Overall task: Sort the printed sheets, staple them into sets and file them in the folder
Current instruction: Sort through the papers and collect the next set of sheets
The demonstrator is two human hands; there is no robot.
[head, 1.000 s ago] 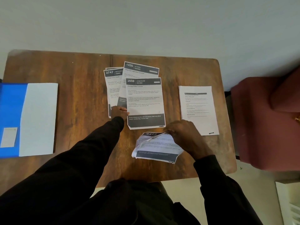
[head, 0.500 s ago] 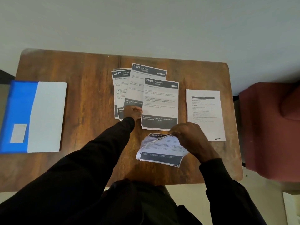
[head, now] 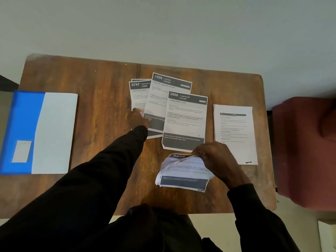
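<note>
Printed sheets lie on the wooden table (head: pixel 101 91). Sheet 2747 (head: pixel 139 95) is at the left, sheet 1426 (head: pixel 163 99) overlaps it, and sheet 2659 (head: pixel 185 120) lies on the right of both. My left hand (head: pixel 141 118) rests on the lower edges of sheets 2747 and 1426, fingers flat. My right hand (head: pixel 216 159) pinches the curled top of a small stack, sheet 3414 (head: pixel 183 171), near the front edge. A plain text sheet (head: pixel 235 133) lies apart at the right. The blue folder (head: pixel 23 131) lies at the far left.
A white sheet (head: pixel 56 131) covers the folder's right half, and a pale label (head: pixel 21 151) sits on its blue part. A dark red armchair (head: pixel 305 148) stands right of the table. A pale wall is behind the table.
My left hand has slid left from sheet 2659 to the lower edge of sheets 2747 and 1426. Sheet 2659 has shifted to the right. My right hand keeps pinching the stack.
</note>
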